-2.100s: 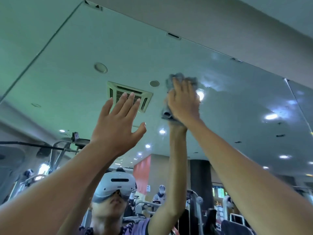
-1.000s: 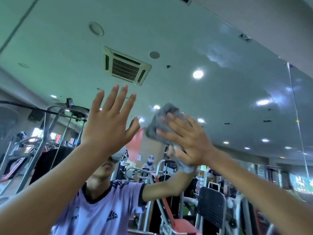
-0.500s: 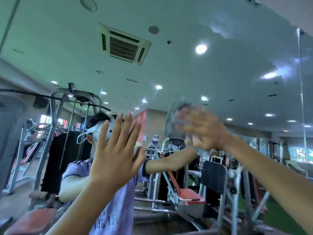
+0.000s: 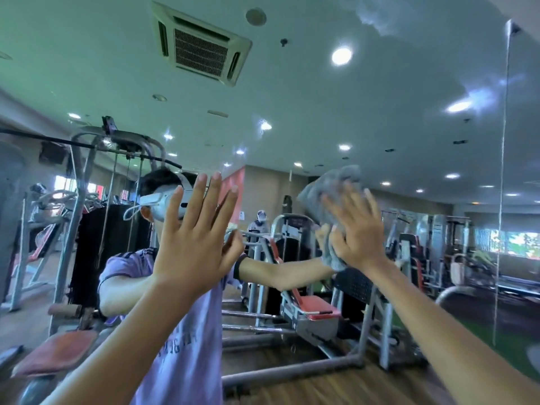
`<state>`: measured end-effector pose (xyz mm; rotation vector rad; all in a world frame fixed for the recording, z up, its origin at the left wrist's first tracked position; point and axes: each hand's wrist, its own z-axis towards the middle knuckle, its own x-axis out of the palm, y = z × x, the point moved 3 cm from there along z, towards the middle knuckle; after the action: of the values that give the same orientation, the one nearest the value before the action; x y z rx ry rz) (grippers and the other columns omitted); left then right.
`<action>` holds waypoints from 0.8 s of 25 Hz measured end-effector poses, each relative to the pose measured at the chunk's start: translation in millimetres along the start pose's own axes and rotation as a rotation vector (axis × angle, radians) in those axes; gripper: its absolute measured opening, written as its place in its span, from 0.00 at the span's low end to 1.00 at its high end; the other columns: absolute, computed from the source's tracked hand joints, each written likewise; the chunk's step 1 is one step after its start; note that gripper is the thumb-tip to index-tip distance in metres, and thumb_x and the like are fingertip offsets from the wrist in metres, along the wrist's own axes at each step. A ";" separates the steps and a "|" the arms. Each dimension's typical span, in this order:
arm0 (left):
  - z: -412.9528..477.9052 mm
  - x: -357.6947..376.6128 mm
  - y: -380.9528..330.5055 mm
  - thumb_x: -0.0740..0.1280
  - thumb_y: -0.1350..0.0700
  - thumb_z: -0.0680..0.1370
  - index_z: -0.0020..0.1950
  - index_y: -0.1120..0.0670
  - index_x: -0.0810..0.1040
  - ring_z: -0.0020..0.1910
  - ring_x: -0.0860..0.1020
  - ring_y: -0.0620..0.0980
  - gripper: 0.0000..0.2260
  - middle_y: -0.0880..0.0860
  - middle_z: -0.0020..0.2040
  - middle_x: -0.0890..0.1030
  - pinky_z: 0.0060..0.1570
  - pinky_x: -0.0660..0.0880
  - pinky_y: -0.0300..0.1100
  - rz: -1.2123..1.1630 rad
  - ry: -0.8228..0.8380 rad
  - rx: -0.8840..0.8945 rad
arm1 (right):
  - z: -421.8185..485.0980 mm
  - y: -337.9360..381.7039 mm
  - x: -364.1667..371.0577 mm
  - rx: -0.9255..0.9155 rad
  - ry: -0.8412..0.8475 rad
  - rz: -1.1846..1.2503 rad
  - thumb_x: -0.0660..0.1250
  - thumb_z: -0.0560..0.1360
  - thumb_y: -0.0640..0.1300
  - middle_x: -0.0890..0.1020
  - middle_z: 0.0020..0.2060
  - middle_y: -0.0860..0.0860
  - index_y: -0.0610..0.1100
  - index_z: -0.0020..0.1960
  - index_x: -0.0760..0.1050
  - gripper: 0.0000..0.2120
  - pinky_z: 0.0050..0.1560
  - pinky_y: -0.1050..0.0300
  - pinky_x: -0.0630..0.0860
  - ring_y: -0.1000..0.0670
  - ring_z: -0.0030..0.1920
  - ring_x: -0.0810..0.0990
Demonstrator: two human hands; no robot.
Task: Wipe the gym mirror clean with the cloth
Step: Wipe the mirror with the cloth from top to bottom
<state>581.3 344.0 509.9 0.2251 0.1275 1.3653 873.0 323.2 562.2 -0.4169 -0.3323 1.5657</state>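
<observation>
Grey crumpled fabric cloth (image 4: 330, 185) right of centre in the frame, pinned against the large wall-mounted gym mirror (image 4: 380, 97) by the right hand (image 4: 355, 229). Fingers straight and fanned out, palm flat on the fabric, outline slightly blurred. Upper part of the cloth bunched above and left of the fingertips. Lower end hanging past the heel of the palm, beside the wrist. Thumb hooked into a fold or merely lying on it: cannot tell.

Left hand (image 4: 193, 238) left of centre, holding nothing, well apart from the cloth. Fingers straight and a little spread, palm turned toward the glass, reflected fingers meeting it at its right edge. Full contact with the glass not certain.

Behind the left hand, in the glass, a reflected person in a white headset (image 4: 163, 204) and a lilac T-shirt (image 4: 181, 346), with the reflected arm stretched rightward to the cloth.

Between the two forearms, lower centre, a reflected grey steel weight machine with a red padded seat (image 4: 314, 306). At upper left, a reflected grey cable machine (image 4: 117, 141).

Top centre, a square white ceiling air vent (image 4: 201, 45); to its right, a round bright ceiling lamp (image 4: 341, 56). Top right, a hazy whitish smear (image 4: 377, 21) on the glass. Far right, a thin vertical mirror seam (image 4: 502, 171) from top to lower frame.
</observation>
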 end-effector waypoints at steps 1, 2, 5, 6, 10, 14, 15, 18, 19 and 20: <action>-0.8 0.2 -1.0 0.51 0.44 0.83 0.79 0.58 0.61 0.79 0.56 0.61 0.28 0.62 0.80 0.58 0.75 0.56 0.63 0.003 -0.008 -0.006 | -1.4 9.2 0.4 0.344 -0.103 0.045 0.57 0.76 0.44 0.61 0.77 0.47 0.52 0.78 0.57 0.31 0.74 0.31 0.57 0.45 0.78 0.56; -2.5 0.1 -2.4 0.52 0.45 0.83 0.79 0.58 0.61 0.79 0.56 0.61 0.28 0.62 0.80 0.58 0.75 0.57 0.63 -0.001 -0.015 -0.008 | -9.6 30.3 5.1 0.549 -0.154 0.096 0.55 0.77 0.44 0.60 0.78 0.47 0.51 0.78 0.58 0.29 0.75 0.32 0.55 0.45 0.79 0.54; -18.7 -1.2 -5.6 0.52 0.45 0.84 0.79 0.57 0.63 0.79 0.57 0.60 0.27 0.61 0.79 0.59 0.74 0.58 0.63 -0.032 -0.018 -0.002 | -55.4 103.6 11.5 0.104 -0.005 0.140 0.53 0.79 0.47 0.61 0.78 0.46 0.50 0.78 0.60 0.26 0.76 0.34 0.51 0.44 0.79 0.54; -27.9 -2.2 -7.2 0.52 0.45 0.84 0.79 0.57 0.63 0.79 0.57 0.60 0.26 0.61 0.79 0.60 0.74 0.57 0.63 -0.049 -0.008 -0.004 | -72.2 107.9 7.2 -0.237 0.069 0.106 0.53 0.80 0.48 0.62 0.77 0.47 0.52 0.77 0.60 0.25 0.76 0.35 0.52 0.45 0.79 0.55; -64.2 -6.6 -19.3 0.57 0.47 0.82 0.79 0.56 0.63 0.78 0.60 0.60 0.27 0.61 0.79 0.61 0.74 0.57 0.63 -0.055 0.001 0.002 | -60.5 40.2 0.8 -0.400 0.121 0.009 0.54 0.78 0.47 0.56 0.79 0.51 0.55 0.79 0.53 0.30 0.75 0.35 0.55 0.47 0.79 0.53; -69.4 -7.3 -22.2 0.57 0.47 0.82 0.80 0.55 0.62 0.78 0.60 0.60 0.27 0.60 0.79 0.60 0.76 0.54 0.61 -0.068 -0.007 -0.019 | -75.6 100.6 11.8 0.469 -0.080 0.133 0.55 0.76 0.45 0.62 0.77 0.45 0.48 0.77 0.62 0.28 0.76 0.35 0.53 0.43 0.78 0.58; -73.6 -7.3 -21.7 0.57 0.47 0.82 0.80 0.55 0.62 0.78 0.59 0.60 0.27 0.60 0.79 0.59 0.76 0.54 0.60 -0.067 -0.004 -0.023 | -91.1 126.6 15.9 0.371 -0.045 0.153 0.56 0.76 0.45 0.62 0.77 0.45 0.48 0.76 0.63 0.28 0.76 0.35 0.52 0.43 0.78 0.58; -105.7 -10.8 -27.7 0.59 0.47 0.82 0.79 0.55 0.64 0.77 0.61 0.60 0.26 0.60 0.79 0.60 0.74 0.58 0.62 -0.090 0.012 -0.021 | -125.0 131.6 9.4 -0.419 0.121 0.080 0.56 0.78 0.49 0.63 0.76 0.50 0.53 0.76 0.62 0.25 0.73 0.35 0.59 0.46 0.78 0.58; -119.2 -12.1 -32.2 0.59 0.48 0.82 0.78 0.55 0.65 0.77 0.63 0.60 0.25 0.59 0.79 0.61 0.73 0.60 0.63 -0.093 0.016 -0.021 | -120.8 109.9 7.4 -0.517 0.126 0.058 0.55 0.79 0.50 0.64 0.75 0.50 0.53 0.76 0.62 0.24 0.73 0.35 0.60 0.47 0.78 0.58; -132.0 -12.8 -37.8 0.60 0.49 0.82 0.77 0.55 0.67 0.76 0.64 0.59 0.24 0.59 0.78 0.63 0.72 0.62 0.63 -0.092 0.022 -0.027 | -111.4 90.0 8.3 -0.454 0.116 0.050 0.54 0.80 0.50 0.65 0.75 0.49 0.52 0.75 0.62 0.23 0.73 0.35 0.60 0.46 0.77 0.58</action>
<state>585.6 335.7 372.3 0.1795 0.1362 1.2773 844.0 322.9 421.8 -0.8693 -0.5937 1.5022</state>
